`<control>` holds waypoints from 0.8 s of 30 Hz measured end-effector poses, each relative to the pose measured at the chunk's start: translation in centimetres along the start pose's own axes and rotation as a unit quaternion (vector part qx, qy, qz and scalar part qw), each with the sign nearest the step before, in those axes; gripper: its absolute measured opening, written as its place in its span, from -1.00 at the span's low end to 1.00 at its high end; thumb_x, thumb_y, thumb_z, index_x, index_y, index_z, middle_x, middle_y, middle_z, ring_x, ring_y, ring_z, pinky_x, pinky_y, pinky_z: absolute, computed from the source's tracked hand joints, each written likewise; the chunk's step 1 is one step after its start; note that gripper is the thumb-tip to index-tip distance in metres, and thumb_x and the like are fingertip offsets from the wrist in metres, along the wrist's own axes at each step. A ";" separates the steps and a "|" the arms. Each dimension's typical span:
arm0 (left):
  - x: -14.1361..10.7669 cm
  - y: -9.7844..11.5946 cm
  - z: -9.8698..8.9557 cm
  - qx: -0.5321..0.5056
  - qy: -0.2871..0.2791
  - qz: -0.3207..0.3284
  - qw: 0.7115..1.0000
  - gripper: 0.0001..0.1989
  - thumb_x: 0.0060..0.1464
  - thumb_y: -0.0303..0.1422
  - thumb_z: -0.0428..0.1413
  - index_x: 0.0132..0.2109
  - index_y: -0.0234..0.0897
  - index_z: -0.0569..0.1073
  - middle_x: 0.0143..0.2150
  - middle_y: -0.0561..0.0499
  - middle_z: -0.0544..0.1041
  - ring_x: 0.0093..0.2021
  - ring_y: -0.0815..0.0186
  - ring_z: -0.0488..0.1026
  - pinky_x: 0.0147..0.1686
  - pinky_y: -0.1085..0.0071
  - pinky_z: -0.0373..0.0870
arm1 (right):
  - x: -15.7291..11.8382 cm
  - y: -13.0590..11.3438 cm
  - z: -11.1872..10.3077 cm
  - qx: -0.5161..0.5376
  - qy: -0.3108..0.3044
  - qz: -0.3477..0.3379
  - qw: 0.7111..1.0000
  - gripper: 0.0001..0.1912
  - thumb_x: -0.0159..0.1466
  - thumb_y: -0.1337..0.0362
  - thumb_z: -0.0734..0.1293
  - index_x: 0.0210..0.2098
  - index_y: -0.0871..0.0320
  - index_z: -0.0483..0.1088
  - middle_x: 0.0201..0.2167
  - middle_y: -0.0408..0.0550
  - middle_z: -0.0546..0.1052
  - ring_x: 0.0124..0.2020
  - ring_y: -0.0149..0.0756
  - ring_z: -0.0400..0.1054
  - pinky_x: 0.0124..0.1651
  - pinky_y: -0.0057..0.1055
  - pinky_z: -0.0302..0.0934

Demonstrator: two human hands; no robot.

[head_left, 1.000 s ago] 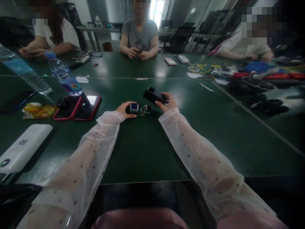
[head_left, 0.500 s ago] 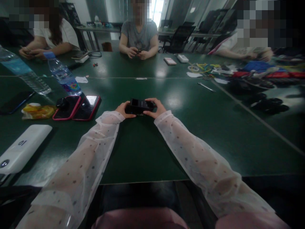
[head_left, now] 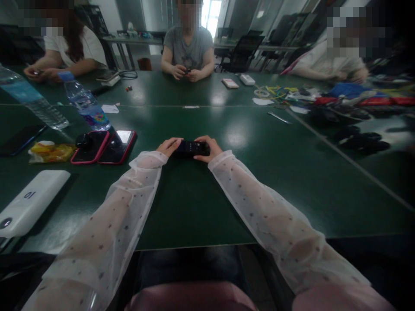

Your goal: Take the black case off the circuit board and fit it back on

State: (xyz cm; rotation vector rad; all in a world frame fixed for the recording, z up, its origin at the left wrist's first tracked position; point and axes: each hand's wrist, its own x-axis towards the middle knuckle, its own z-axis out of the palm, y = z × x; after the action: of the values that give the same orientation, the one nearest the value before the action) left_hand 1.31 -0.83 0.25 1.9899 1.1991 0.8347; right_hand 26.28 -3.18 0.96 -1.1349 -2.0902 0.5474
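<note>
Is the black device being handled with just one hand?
No, the left hand touches one end of the black device and the right hand grips the other.

The device (head_left: 190, 148) is black, the surface (head_left: 201, 207) dark green, the sleeves (head_left: 142, 185) white with dark stars.

The room is dim, its brightest spot an overexposed window (head_left: 212, 15) far beyond the black device (head_left: 189, 148), whose details sink into shadow. Pale glare lies on the glossy surface (head_left: 194, 207) beyond the device and to its right; left of it, a phone (head_left: 116, 148) mirrors white light. Well right of the device, a heap of things (head_left: 363, 101) looks smeared and stretched, beside a blackened picture edge.
</note>
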 end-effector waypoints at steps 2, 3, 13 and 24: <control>0.1 0.0 0.0 0.011 -0.010 -0.016 1.000 -0.34 0.16 0.18 -0.13 0.13 -0.17 0.45 0.08 -0.11 0.50 0.12 0.05 0.42 0.13 0.11 0.31 | 0.1 0.1 0.1 0.001 -0.004 -0.004 1.000 -0.41 -0.03 0.23 0.52 -0.03 -0.04 0.29 -0.07 -0.04 0.43 0.04 0.01 0.27 0.09 0.06 0.23; 0.1 0.0 -0.1 0.016 -0.016 -0.021 1.000 -0.34 0.15 0.18 -0.12 0.12 -0.17 0.46 0.07 -0.11 0.51 0.11 0.05 0.42 0.12 0.12 0.32 | 0.1 0.1 0.1 0.002 -0.005 -0.005 1.000 -0.40 -0.04 0.24 0.52 -0.04 -0.05 0.28 -0.07 -0.05 0.42 0.04 0.01 0.28 0.09 0.06 0.22; -0.2 1.0 -0.2 -0.067 -0.048 -0.004 0.997 -0.31 0.04 0.12 0.10 0.16 -0.29 0.40 0.07 -0.20 0.50 0.03 0.03 0.48 0.05 0.08 0.38 | 0.2 1.0 0.6 0.133 -0.037 0.049 0.989 -0.28 -0.03 -0.04 0.52 0.04 -0.03 0.23 -0.03 0.01 0.43 0.04 -0.03 0.35 0.13 0.06 0.21; -0.2 0.9 -0.3 -0.099 -0.061 0.000 0.993 -0.30 -0.02 0.07 0.21 0.16 -0.26 0.38 0.10 -0.21 0.47 0.10 0.00 0.43 0.10 0.01 0.32 | 0.2 -0.5 0.1 0.234 -0.051 0.132 0.962 -0.32 0.02 -0.19 0.43 -0.03 0.08 0.27 -0.21 0.01 0.49 -0.10 -0.07 0.45 0.05 0.01 0.30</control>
State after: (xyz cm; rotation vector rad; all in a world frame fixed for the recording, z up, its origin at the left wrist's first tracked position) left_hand 1.42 -1.29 1.11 1.8519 1.0078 0.7873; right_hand 25.85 -3.28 1.27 -1.1194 -1.7626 1.1790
